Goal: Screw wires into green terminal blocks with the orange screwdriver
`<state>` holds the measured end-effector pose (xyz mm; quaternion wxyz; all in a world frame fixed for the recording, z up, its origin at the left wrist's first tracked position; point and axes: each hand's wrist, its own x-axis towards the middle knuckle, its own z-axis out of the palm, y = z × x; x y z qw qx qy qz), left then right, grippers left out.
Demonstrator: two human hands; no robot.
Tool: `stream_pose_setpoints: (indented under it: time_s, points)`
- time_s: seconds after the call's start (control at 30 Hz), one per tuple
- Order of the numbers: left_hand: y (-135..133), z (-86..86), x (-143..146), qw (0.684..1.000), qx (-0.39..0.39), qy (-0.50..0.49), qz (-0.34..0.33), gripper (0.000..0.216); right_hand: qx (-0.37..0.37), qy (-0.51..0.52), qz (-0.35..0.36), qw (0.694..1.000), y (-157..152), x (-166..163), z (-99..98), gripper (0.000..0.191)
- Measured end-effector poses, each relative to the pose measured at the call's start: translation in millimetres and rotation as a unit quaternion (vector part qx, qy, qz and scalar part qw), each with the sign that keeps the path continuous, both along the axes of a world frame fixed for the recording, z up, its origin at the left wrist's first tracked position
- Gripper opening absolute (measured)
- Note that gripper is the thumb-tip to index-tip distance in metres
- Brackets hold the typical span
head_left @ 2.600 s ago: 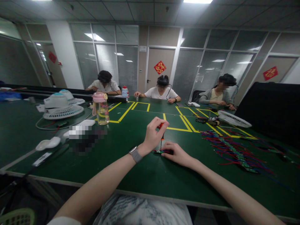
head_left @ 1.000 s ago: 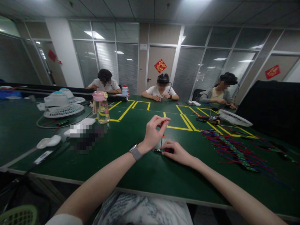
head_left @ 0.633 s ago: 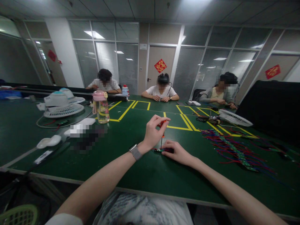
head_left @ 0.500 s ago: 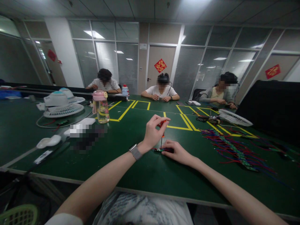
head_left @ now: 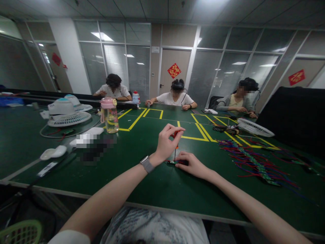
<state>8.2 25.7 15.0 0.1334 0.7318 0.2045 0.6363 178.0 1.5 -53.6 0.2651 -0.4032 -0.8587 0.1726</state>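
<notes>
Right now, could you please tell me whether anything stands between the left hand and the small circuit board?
Only the screwdriver that the left hand holds, which points down to the small circuit board. The right hand is at the board's right side, close beside the screwdriver; nothing else visible intervenes.

Along the far edge of my green table (head_left: pixel 119 183), three people (head_left: pixel 175 98) sit facing me, and behind them a red diamond sign (head_left: pixel 174 70) hangs on a door (head_left: pixel 166 57). Yellow tape (head_left: pixel 137 119) marks out boxes toward that edge. On the table's left side I have two white fans (head_left: pixel 62 113), a pink-lidded bottle (head_left: pixel 109 117) standing upright, and, closer to the near edge, an open white case (head_left: pixel 53 152). Toward the right edge, a white grille (head_left: pixel 255 127) lies tilted by a large black panel (head_left: pixel 294 125). Below the near edge, left, I see part of a green basket (head_left: pixel 21 232).
</notes>
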Motion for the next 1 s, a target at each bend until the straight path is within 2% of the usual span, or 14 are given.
stream_pose_setpoints:
  time_s: [0.53,1.0]
  points:
    - [-0.9,0.3,-0.1,1.0,-0.028,0.004,0.009,0.017,-0.001,0.013,0.005,1.0,-0.4,0.1,1.0,0.017]
    - [0.6,-0.3,-0.7,0.999,-0.034,-0.002,-0.01,0.019,-0.002,0.001,0.003,1.0,-0.6,0.5,1.5,0.016]
